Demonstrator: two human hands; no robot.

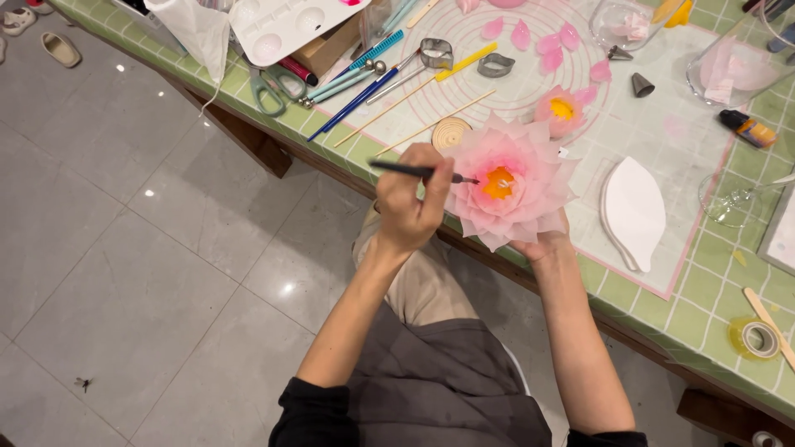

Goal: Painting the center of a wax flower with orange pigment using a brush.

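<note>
A green tiled table (704,290) carries a translucent white rolling mat with pink ring markings (662,132). Over its near edge, the right hand (542,242) cups a large pink layered paper-like flower with an orange centre (513,186) from below. The left hand (410,203), forearm raised, pinches a thin dark brush (418,171), tip touching the petals. Right of it lie white leaf-shaped cutouts (633,211), then a small dark bottle with an orange label (748,128).
</note>
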